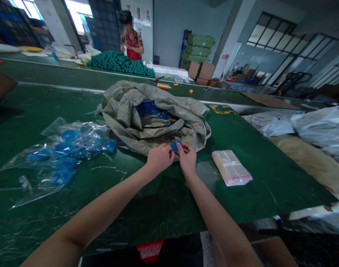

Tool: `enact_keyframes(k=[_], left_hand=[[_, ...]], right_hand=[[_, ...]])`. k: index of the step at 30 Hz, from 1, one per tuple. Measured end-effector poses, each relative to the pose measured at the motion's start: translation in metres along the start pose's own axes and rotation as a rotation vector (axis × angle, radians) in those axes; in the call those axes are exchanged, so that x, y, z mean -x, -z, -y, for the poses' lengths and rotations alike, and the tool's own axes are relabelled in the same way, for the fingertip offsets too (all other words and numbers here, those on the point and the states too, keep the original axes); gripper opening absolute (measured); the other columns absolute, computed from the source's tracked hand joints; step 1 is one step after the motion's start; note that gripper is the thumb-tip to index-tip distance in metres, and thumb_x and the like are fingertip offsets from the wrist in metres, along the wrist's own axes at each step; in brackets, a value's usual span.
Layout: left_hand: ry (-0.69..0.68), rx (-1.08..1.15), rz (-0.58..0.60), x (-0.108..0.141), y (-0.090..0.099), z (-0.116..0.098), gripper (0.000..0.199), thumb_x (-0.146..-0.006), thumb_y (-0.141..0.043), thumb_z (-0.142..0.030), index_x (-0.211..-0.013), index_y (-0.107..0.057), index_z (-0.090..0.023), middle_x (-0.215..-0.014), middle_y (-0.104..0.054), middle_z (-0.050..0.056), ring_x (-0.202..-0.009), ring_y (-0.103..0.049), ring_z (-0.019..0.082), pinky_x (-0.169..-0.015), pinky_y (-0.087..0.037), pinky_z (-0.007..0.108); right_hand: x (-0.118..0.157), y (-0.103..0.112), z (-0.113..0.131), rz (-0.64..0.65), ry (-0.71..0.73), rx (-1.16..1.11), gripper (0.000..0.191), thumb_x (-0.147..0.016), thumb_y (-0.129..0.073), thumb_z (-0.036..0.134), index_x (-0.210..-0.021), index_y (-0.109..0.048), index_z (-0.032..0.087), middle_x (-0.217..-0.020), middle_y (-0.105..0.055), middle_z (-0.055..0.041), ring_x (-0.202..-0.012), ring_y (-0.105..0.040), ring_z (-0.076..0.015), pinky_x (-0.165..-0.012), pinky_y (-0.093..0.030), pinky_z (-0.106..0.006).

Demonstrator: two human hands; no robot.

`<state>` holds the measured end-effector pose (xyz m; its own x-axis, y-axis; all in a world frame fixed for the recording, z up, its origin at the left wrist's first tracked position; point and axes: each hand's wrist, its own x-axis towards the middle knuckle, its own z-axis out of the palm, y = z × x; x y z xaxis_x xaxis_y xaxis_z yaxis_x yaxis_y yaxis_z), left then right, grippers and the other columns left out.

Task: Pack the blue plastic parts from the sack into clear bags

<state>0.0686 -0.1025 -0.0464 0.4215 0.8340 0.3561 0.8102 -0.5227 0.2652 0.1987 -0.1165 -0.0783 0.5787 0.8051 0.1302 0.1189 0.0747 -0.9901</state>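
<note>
A small blue round piece (175, 146) is held up in front of the sack. My right hand (187, 158) pinches it between thumb and fingers. My left hand (160, 159) is closed at its left edge, the fingertips pressed against it and partly hidden. Just beyond both hands lies a grey-green woven sack (121, 107), its mouth rolled open, with several blue pieces (149, 108) inside. To the left, clear plastic bags (87, 128) holding blue round pieces (65, 149) are heaped. A stack of clear plastic bags (232, 167) sits to the right of my right hand.
Plastic scraps (104, 167) litter the green table (147, 207). White sacks (269, 121) are piled off its right edge. Across the far table, a person (133, 40) stands behind a heap of green rods (119, 63). An orange cylinder (163, 86) lies beyond the sack.
</note>
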Motion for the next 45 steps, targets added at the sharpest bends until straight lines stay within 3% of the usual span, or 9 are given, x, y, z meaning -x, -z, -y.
enact_keyframes(k=[7,12,14,17,19,23,29,36,45], left_hand=[[0.035,0.172,0.036,-0.010,0.010,0.009,0.030,-0.090,-0.046,-0.035,-0.077,-0.069,-0.019,-0.085,-0.070,0.009,-0.075,-0.065,0.021,-0.069,-0.045,0.030],[0.034,0.280,0.079,-0.019,0.017,0.023,0.034,-0.089,-0.046,-0.037,-0.070,-0.066,-0.018,-0.073,-0.068,0.008,-0.066,-0.061,0.019,-0.065,-0.043,0.030],[0.081,0.376,0.023,-0.028,0.022,0.036,0.032,-0.086,-0.050,-0.042,-0.076,-0.066,-0.016,-0.076,-0.068,0.009,-0.070,-0.062,0.020,-0.067,-0.045,0.031],[0.098,0.640,-0.044,-0.040,0.025,0.056,0.037,-0.080,-0.060,-0.042,-0.103,-0.066,-0.014,-0.106,-0.070,0.012,-0.092,-0.065,0.023,-0.079,-0.050,0.033],[0.078,0.876,0.051,-0.045,0.025,0.065,0.046,-0.078,-0.062,-0.044,-0.112,-0.064,-0.013,-0.116,-0.068,0.013,-0.100,-0.065,0.023,-0.086,-0.051,0.034],[0.005,1.072,0.207,-0.048,0.023,0.076,0.051,-0.075,-0.065,-0.050,-0.106,-0.068,-0.010,-0.106,-0.072,0.011,-0.095,-0.067,0.023,-0.087,-0.051,0.035],[0.125,0.884,0.026,-0.049,0.029,0.083,0.040,-0.076,-0.063,-0.047,-0.094,-0.073,-0.012,-0.092,-0.074,0.009,-0.084,-0.066,0.021,-0.076,-0.050,0.030],[0.304,0.784,-0.113,-0.053,0.036,0.097,0.032,-0.074,-0.065,-0.043,-0.083,-0.071,-0.013,-0.080,-0.070,0.007,-0.073,-0.061,0.018,-0.065,-0.044,0.027],[0.377,0.778,-0.146,-0.056,0.032,0.105,0.031,-0.072,-0.066,-0.044,-0.079,-0.068,-0.014,-0.075,-0.068,0.006,-0.069,-0.059,0.017,-0.060,-0.041,0.026]], right_hand=[[-0.022,-0.006,0.027,0.135,0.253,0.483,0.035,-0.081,-0.065,0.051,-0.083,-0.072,0.016,-0.086,-0.074,-0.0121,-0.082,-0.070,-0.0236,-0.078,-0.056,-0.038],[-0.046,-0.008,0.055,0.392,0.338,0.697,0.028,-0.077,-0.072,0.046,-0.076,-0.075,0.019,-0.082,-0.076,-0.0098,-0.080,-0.071,-0.0242,-0.073,-0.053,-0.034],[-0.053,-0.008,0.070,0.523,0.326,0.697,0.029,-0.075,-0.073,0.047,-0.079,-0.077,0.018,-0.082,-0.076,-0.0083,-0.076,-0.070,-0.0227,-0.066,-0.051,-0.031],[-0.060,-0.010,0.094,0.712,0.357,0.737,0.029,-0.074,-0.074,0.045,-0.082,-0.078,0.017,-0.079,-0.075,-0.0048,-0.069,-0.067,-0.0186,-0.059,-0.046,-0.027],[-0.063,-0.014,0.109,0.865,0.412,0.761,0.025,-0.072,-0.075,0.039,-0.083,-0.079,0.017,-0.075,-0.075,-0.0015,-0.065,-0.064,-0.0159,-0.057,-0.043,-0.025],[-0.067,-0.028,0.129,1.068,0.445,0.719,0.020,-0.070,-0.075,0.027,-0.088,-0.079,0.020,-0.073,-0.074,0.0028,-0.062,-0.062,-0.0131,-0.057,-0.043,-0.022],[-0.064,-0.045,0.129,1.020,0.514,0.755,0.024,-0.072,-0.069,0.014,-0.094,-0.077,0.020,-0.084,-0.075,0.0004,-0.074,-0.067,-0.0149,-0.070,-0.051,-0.025],[-0.033,-0.046,0.113,0.663,0.888,0.682,0.034,-0.083,-0.068,0.041,-0.108,-0.069,0.017,-0.115,-0.063,-0.0114,-0.112,-0.059,-0.0229,-0.097,-0.047,-0.040],[-0.027,-0.048,0.104,0.709,1.055,0.900,0.032,-0.082,-0.070,0.031,-0.112,-0.065,0.023,-0.140,-0.044,-0.0131,-0.133,-0.041,-0.0308,-0.109,-0.037,-0.053]])
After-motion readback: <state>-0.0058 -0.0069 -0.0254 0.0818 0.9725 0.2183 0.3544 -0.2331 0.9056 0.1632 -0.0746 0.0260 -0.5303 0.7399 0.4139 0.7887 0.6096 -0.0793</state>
